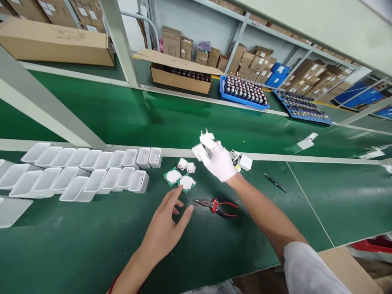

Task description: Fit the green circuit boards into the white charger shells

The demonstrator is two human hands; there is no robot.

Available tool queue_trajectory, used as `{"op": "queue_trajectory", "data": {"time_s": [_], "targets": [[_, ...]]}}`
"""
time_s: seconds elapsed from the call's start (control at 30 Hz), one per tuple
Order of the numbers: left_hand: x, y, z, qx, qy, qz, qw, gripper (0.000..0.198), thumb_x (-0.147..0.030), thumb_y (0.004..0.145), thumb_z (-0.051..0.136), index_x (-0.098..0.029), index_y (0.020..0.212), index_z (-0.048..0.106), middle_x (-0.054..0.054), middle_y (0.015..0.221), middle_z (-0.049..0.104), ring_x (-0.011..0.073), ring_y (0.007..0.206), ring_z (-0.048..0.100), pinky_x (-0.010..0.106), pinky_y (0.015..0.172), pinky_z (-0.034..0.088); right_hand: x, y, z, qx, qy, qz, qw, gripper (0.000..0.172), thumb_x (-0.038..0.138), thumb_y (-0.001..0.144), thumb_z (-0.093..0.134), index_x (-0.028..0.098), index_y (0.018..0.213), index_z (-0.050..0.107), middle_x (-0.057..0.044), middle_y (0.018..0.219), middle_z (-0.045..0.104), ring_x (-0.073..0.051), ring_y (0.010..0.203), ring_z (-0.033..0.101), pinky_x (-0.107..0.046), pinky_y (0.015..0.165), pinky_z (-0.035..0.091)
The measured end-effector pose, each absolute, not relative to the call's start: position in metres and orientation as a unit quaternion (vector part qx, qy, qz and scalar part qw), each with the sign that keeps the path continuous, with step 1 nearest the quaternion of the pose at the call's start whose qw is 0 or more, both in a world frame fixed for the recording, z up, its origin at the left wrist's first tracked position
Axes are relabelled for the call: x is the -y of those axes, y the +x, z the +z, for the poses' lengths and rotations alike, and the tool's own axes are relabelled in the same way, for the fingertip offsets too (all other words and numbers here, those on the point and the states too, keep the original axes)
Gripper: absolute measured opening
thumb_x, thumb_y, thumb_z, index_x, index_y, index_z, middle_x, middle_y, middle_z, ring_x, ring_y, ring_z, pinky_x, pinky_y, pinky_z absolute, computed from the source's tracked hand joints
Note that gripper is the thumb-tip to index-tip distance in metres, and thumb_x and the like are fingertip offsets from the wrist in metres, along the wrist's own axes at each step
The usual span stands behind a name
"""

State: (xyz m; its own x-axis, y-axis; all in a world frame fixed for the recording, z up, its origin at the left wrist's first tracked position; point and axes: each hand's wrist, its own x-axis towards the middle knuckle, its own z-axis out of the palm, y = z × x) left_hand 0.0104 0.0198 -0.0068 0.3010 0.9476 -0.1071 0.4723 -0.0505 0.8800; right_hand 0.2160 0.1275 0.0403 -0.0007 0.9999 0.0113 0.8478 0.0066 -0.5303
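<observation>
My right hand (219, 163), in a white glove, is closed around a white plug-type housing (207, 140) with two metal pins pointing up, over the conveyor's near rail. My left hand (163, 230) is bare, its fingers apart and nothing in it. Its index fingertip reaches the edge of a green circuit board (187, 183) with a white round part; whether it touches, I cannot tell. A second such circuit board (172, 176) lies beside it, with small white blocks (186, 165) behind. Red-handled long-nose pliers (214, 205) rest on the bench between my arms.
Rows of white plastic cases (101, 179) stand at the left. Black tweezers (275, 183) and a white housing (245, 162) lie right of my glove. Across the green conveyor (171, 118) sit an open carton (180, 79) and a blue tray (245, 93) of parts.
</observation>
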Motion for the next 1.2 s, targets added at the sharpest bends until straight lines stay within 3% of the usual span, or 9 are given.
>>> {"op": "queue_trajectory", "data": {"time_s": [0.1, 0.27, 0.4, 0.53, 0.73, 0.83, 0.93, 1.03, 1.2], "targets": [[-0.013, 0.009, -0.023, -0.507, 0.735, 0.274, 0.358, 0.039, -0.043, 0.093, 0.055, -0.023, 0.125, 0.061, 0.012, 0.121, 0.065, 0.0203, 0.084, 0.07, 0.026, 0.054, 0.06, -0.193, 0.211, 0.036, 0.67, -0.724, 0.124, 0.11, 0.04, 0.04, 0.098, 0.041, 0.014, 0.121, 0.06, -0.018, 0.113, 0.069, -0.032, 0.105, 0.066, -0.041, 0.09, 0.047], [-0.017, -0.005, -0.026, -0.499, 0.779, 0.28, 0.258, 0.03, -0.036, 0.096, 0.053, -0.026, 0.12, 0.065, 0.008, 0.119, 0.067, 0.0217, 0.099, 0.069, 0.025, 0.063, 0.062, -0.251, 0.205, 0.019, 0.658, -0.742, 0.121, 0.044, 0.039, 0.036, 0.099, 0.042, 0.011, 0.127, 0.052, -0.018, 0.113, 0.07, -0.029, 0.103, 0.068, -0.037, 0.086, 0.05], [-0.035, -0.037, -0.011, -0.522, 0.777, 0.345, 0.063, 0.027, -0.03, 0.092, 0.059, -0.021, 0.118, 0.063, 0.01, 0.11, 0.066, 0.0266, 0.098, 0.065, 0.044, 0.085, 0.057, -0.253, 0.242, 0.024, 0.658, -0.744, 0.113, -0.013, 0.053, 0.055, 0.091, 0.052, 0.017, 0.128, 0.053, -0.016, 0.122, 0.067, -0.029, 0.11, 0.065, -0.033, 0.085, 0.049], [-0.047, -0.072, -0.017, -0.587, 0.759, 0.278, -0.054, 0.028, -0.031, 0.093, 0.055, -0.017, 0.114, 0.065, 0.019, 0.115, 0.062, 0.0387, 0.105, 0.06, 0.06, 0.089, 0.047, -0.248, 0.297, 0.029, 0.613, -0.781, 0.092, -0.078, 0.07, 0.062, 0.086, 0.054, 0.011, 0.134, 0.051, -0.021, 0.119, 0.068, -0.033, 0.113, 0.063, -0.036, 0.085, 0.048], [-0.057, -0.09, -0.039, -0.582, 0.765, 0.258, -0.094, 0.016, -0.028, 0.093, 0.056, -0.023, 0.098, 0.069, 0.015, 0.114, 0.06, 0.0374, 0.108, 0.059, 0.059, 0.088, 0.048, -0.241, 0.32, 0.019, 0.573, -0.802, 0.094, -0.142, 0.045, 0.056, 0.08, 0.064, 0.018, 0.1, 0.073, -0.015, 0.099, 0.074, -0.03, 0.096, 0.069, -0.033, 0.075, 0.048], [-0.05, -0.081, -0.028, -0.568, 0.776, 0.266, -0.069, 0.01, -0.024, 0.092, 0.058, -0.024, 0.093, 0.068, 0.012, 0.124, 0.055, 0.0365, 0.113, 0.057, 0.061, 0.093, 0.047, -0.224, 0.321, 0.03, 0.585, -0.799, 0.051, -0.131, 0.041, 0.05, 0.083, 0.059, 0.02, 0.107, 0.071, -0.015, 0.109, 0.071, -0.031, 0.102, 0.067, -0.034, 0.077, 0.048], [-0.028, -0.069, -0.016, -0.543, 0.794, 0.275, 0.004, 0.004, -0.019, 0.09, 0.061, -0.022, 0.09, 0.064, 0.013, 0.13, 0.051, 0.038, 0.123, 0.05, 0.057, 0.094, 0.05, -0.195, 0.326, 0.047, 0.614, -0.786, -0.003, -0.07, 0.055, 0.048, 0.085, 0.059, 0.017, 0.131, 0.057, -0.019, 0.12, 0.066, -0.033, 0.108, 0.065, -0.039, 0.082, 0.048], [-0.002, -0.061, -0.016, -0.539, 0.785, 0.284, 0.11, 0.006, -0.018, 0.09, 0.06, -0.021, 0.096, 0.06, 0.014, 0.134, 0.049, 0.0355, 0.13, 0.046, 0.054, 0.099, 0.05, -0.159, 0.324, 0.058, 0.63, -0.766, 0.054, 0.117, 0.065, 0.044, 0.073, 0.075, 0.015, 0.128, 0.058, -0.018, 0.109, 0.07, -0.03, 0.098, 0.068, -0.039, 0.082, 0.051], [0.015, -0.061, -0.036, -0.6, 0.686, 0.284, 0.298, 0.065, -0.032, 0.088, 0.066, -0.027, 0.144, 0.033, 0.015, 0.15, 0.042, 0.0332, 0.135, 0.048, 0.045, 0.09, 0.059, -0.088, 0.279, 0.056, 0.771, -0.564, 0.19, 0.224, 0.043, 0.033, 0.077, 0.075, 0.022, 0.117, 0.066, -0.011, 0.11, 0.069, -0.024, 0.092, 0.069, -0.038, 0.079, 0.056]]}}
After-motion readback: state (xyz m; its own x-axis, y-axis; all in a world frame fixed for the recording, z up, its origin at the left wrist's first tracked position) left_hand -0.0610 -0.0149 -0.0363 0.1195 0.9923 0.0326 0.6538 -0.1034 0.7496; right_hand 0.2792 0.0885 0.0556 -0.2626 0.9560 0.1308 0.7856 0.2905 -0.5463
